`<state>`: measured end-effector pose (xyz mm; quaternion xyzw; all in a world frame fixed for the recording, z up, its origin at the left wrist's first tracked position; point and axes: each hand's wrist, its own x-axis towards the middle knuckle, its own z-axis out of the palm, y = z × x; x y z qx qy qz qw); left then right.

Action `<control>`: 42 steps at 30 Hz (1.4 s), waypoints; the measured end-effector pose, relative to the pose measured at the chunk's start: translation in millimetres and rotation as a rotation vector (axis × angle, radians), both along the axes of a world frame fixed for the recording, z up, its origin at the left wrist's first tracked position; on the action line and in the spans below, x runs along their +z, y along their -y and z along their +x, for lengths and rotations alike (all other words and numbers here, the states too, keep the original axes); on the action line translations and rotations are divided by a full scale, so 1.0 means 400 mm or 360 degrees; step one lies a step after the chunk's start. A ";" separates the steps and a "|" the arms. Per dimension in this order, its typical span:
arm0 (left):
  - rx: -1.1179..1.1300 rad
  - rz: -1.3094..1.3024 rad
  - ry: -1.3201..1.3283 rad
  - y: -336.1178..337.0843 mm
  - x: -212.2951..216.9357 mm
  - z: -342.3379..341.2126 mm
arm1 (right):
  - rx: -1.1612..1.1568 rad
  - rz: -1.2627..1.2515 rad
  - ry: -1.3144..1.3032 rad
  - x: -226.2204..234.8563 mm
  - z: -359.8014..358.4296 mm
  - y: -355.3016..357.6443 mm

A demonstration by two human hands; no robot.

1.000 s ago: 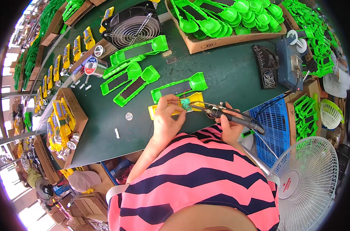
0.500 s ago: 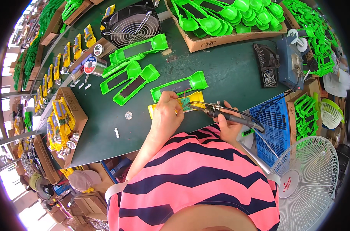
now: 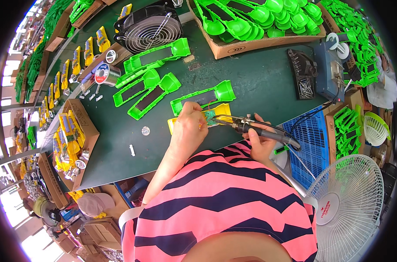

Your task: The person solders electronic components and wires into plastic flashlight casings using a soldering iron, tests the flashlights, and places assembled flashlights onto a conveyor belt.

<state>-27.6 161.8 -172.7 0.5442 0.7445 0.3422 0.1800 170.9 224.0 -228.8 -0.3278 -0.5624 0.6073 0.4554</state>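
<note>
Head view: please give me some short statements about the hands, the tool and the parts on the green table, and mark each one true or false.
1. The right hand holds a soldering iron whose tip points toward the small green circuit board. True.
2. The left hand rests flat on the table, far from the board. False: it is at the board, on the yellow housing.
3. A white standing fan is at the person's right. True.
4. The cardboard box at the far edge holds yellow parts. False: it holds green parts.
5. A solder spool lies to the left on the table. True.
</note>
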 end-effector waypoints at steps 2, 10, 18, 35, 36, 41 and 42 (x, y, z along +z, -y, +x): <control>-0.0003 -0.0001 0.0002 -0.001 -0.002 -0.002 | -0.0020 0.0030 0.0048 0.007 0.003 -0.001; -0.0023 -0.0026 -0.0028 -0.004 -0.001 -0.006 | -0.0160 -0.0136 -0.0163 0.026 0.004 -0.005; -0.0034 -0.0047 0.0037 -0.003 0.003 -0.008 | -0.0233 -0.0026 -0.0114 0.035 -0.003 -0.004; 0.0541 -0.0640 -0.0953 0.185 0.055 -0.033 | -0.0069 -0.0138 -0.0128 0.042 -0.003 -0.010; 0.0431 -0.0241 -0.0963 0.168 0.066 -0.037 | -0.0012 -0.0025 -0.0077 0.035 -0.001 -0.016; 0.0029 0.0441 -0.0608 0.092 0.022 0.002 | -0.0067 -0.0011 -0.0056 0.053 -0.012 -0.012; 0.0029 0.0444 -0.0608 0.081 0.002 0.009 | -0.0021 0.0139 0.0050 0.053 -0.007 -0.015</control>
